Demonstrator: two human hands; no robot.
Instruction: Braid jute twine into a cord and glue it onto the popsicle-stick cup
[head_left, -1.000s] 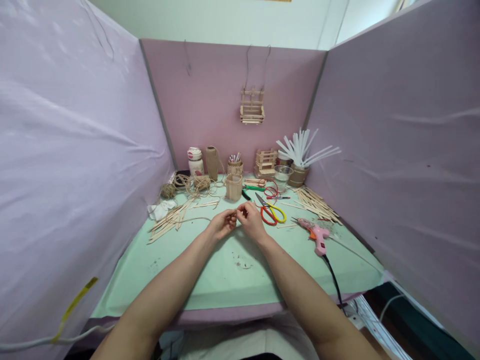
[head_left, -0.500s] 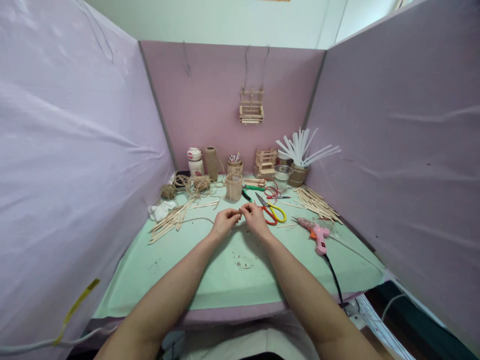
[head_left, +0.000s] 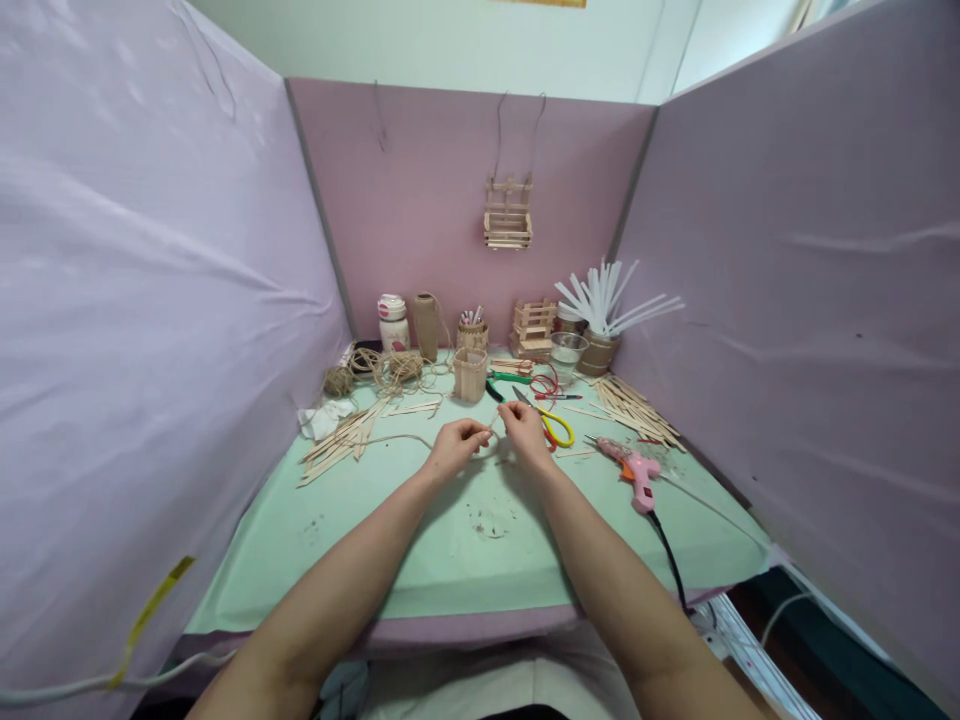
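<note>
My left hand (head_left: 456,446) is pinched on a length of jute twine (head_left: 403,437), which trails from it leftward over the table. Fingers also closed, my right hand (head_left: 524,433) grips a thin strand of the twine a little to the right. A short stretch of it shows between my fingertips. The scissors (head_left: 559,428), with yellow and red handles, lie just beyond my right hand, which partly covers them. Behind both hands stands a small cup made of wooden sticks (head_left: 470,376).
A pink glue gun (head_left: 639,474) with a black cord lies at right. Wooden sticks (head_left: 634,408) are piled behind it, with more sticks (head_left: 341,447) at left. Tangled twine (head_left: 386,368), green-handled pliers (head_left: 511,377) and a pot of white glue sticks (head_left: 600,352) are farther back.
My hands have drawn apart, the right one moving slightly right, and a strand of twine now shows between them. My right hand covers more of the scissors' red handle.
</note>
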